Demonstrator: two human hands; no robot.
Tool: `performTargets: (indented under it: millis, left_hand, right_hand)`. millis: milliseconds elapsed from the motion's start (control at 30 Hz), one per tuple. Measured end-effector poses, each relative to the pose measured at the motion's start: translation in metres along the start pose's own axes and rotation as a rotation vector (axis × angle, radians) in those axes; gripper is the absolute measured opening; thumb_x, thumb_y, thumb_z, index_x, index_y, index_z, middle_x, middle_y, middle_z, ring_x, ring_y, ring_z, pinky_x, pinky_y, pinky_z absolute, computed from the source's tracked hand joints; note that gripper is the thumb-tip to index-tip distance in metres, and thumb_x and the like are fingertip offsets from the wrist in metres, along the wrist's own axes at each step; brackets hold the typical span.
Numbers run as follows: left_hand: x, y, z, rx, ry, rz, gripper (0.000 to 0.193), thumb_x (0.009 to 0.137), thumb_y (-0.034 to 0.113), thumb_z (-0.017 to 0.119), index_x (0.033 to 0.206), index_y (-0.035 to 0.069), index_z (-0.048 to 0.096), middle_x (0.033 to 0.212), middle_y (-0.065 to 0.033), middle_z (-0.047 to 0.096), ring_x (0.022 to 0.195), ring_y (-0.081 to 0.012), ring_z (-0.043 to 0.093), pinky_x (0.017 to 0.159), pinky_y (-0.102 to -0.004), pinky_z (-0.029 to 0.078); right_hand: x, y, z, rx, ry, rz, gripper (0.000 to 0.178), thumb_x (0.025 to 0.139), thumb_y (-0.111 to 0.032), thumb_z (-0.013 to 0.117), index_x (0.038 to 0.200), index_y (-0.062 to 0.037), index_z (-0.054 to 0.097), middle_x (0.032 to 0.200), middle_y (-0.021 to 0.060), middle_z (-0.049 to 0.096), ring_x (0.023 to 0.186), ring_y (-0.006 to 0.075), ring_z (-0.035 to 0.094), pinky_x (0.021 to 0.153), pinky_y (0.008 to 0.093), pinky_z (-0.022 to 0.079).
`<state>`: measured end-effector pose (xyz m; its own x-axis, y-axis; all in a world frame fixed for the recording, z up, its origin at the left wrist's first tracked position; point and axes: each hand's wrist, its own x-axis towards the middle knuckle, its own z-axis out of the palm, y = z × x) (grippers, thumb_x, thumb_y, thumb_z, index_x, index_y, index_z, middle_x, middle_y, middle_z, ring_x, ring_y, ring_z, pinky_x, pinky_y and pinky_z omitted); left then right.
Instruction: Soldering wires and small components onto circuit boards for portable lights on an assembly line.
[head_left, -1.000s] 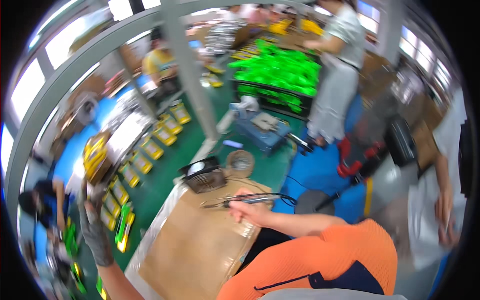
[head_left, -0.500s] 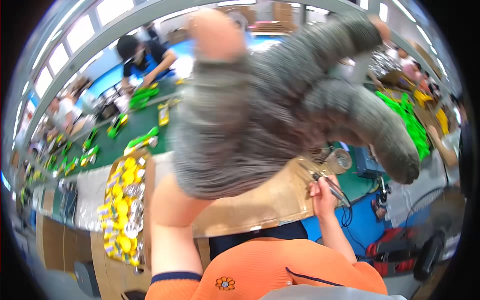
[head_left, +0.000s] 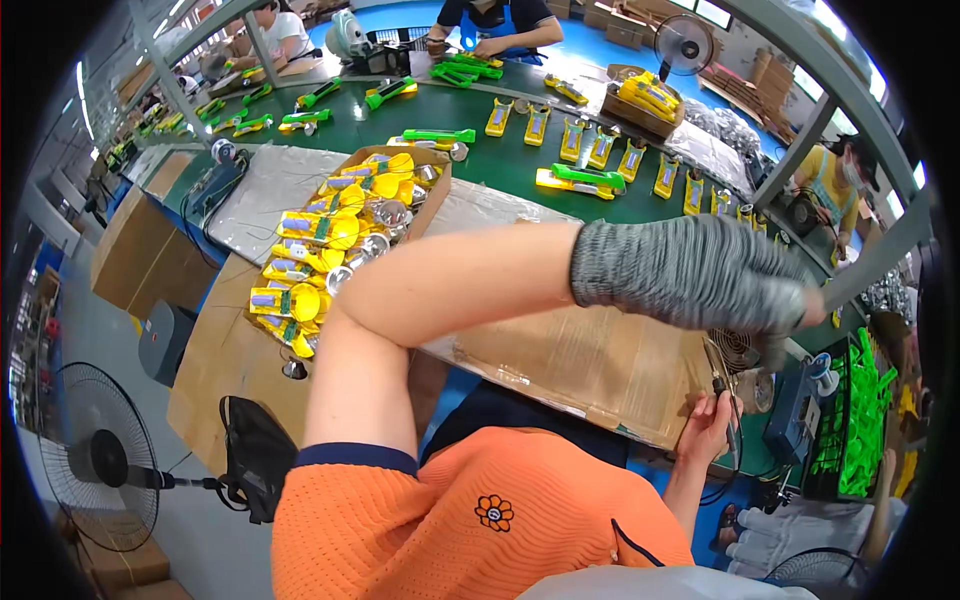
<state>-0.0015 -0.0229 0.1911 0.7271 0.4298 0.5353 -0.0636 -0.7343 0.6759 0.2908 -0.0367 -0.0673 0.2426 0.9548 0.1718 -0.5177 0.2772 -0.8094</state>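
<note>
My left hand (head_left: 700,270), in a grey knitted glove with bare fingertips, reaches across above the cardboard sheet (head_left: 580,365) toward the right. Its fingers are blurred and partly hidden, so whether they hold anything does not show. Below it, my bare right hand (head_left: 708,428) is closed around a soldering iron (head_left: 719,384) by the sheet's right edge, with the iron's tip pointing away from me. A dark cable loops down from the iron. Just beyond the right hand lie a metal coil (head_left: 735,346) and a blue box-shaped unit (head_left: 793,402), partly covered.
A carton (head_left: 432,205) of yellow parts with round silvery pieces stands at left. Yellow and green parts line the green conveyor belt (head_left: 480,165). A black crate (head_left: 826,440) of green parts is at right. Co-workers sit across the belt; a fan (head_left: 105,458) stands left.
My left hand has swung away from close before the camera, down and to the right. The right hand keeps hold of the soldering iron. The view has shifted, showing more of the belt.
</note>
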Motion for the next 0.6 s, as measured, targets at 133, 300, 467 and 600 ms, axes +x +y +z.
performTargets:
  millis: [133, 300, 467, 600]
  left_hand:
    - [-0.037, 0.029, -0.031, 0.365, -0.321, -0.316, 0.034, 0.094, 0.029, 0.065, 0.122, 0.009, 0.066, 0.110, -0.0119, 0.069, 0.099, -0.0265, 0.066, 0.088, -0.0372, 0.052]
    - [-0.142, 0.033, -0.107, 1.000, -0.140, -0.645, 0.036, 0.082, 0.026, 0.075, 0.114, 0.011, 0.068, 0.100, -0.0139, 0.068, 0.091, -0.0355, 0.064, 0.081, -0.0428, 0.051]
    - [-0.213, 0.078, -0.122, 0.840, 0.175, -1.020, 0.034, 0.085, 0.015, 0.069, 0.117, 0.004, 0.067, 0.103, -0.0115, 0.069, 0.100, -0.0241, 0.064, 0.092, -0.0360, 0.047]
    - [-0.193, 0.092, -0.116, 0.856, 0.387, -0.764, 0.030, 0.101, 0.025, 0.054, 0.113, 0.000, 0.065, 0.107, -0.0109, 0.068, 0.101, -0.0210, 0.062, 0.094, -0.0323, 0.046]
  right_hand:
    - [-0.007, -0.007, -0.008, -0.094, 0.037, -0.055, 0.014, 0.098, -0.008, 0.056, 0.087, -0.0112, 0.048, 0.064, -0.0002, 0.046, 0.056, 0.0104, 0.046, 0.072, 0.0329, 0.051]
    - [-0.007, 0.003, -0.012, -0.068, 0.119, 0.013, 0.013, 0.096, -0.008, 0.059, 0.092, -0.0094, 0.047, 0.065, 0.0018, 0.050, 0.054, 0.0129, 0.051, 0.074, 0.0352, 0.052]
    - [-0.010, -0.002, -0.009, -0.060, 0.087, 0.088, 0.014, 0.095, -0.006, 0.059, 0.097, -0.0073, 0.044, 0.067, 0.0037, 0.053, 0.056, 0.0140, 0.054, 0.078, 0.0360, 0.053]
    - [-0.007, -0.006, -0.009, -0.070, 0.074, 0.051, 0.016, 0.094, -0.004, 0.058, 0.096, -0.0072, 0.043, 0.067, 0.0039, 0.052, 0.056, 0.0146, 0.055, 0.078, 0.0356, 0.053]
